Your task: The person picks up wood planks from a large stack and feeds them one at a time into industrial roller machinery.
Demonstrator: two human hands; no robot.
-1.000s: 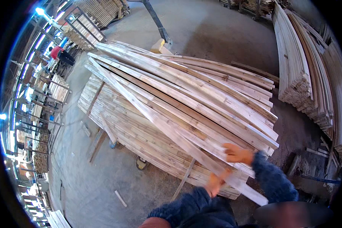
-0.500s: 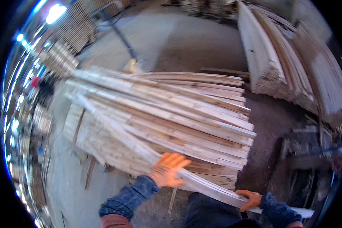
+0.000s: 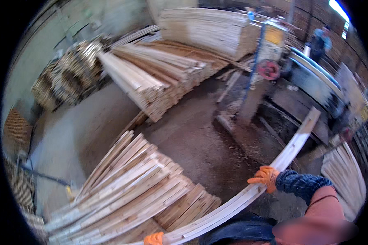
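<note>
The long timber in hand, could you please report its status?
Right hand grips long timber; left hand on it, partly cropped. Far end reaches up-right in view. Red-wheeled machine near that end; contact unclear.

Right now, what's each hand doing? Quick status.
Left hand: on the long pale timber, mostly cut off by the lower edge; grip can't be told.
Right hand: closed, holding the same timber.

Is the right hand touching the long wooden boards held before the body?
Touching: the head view shows the gloved right hand laid over the long wooden boards, without visible gap.
</note>
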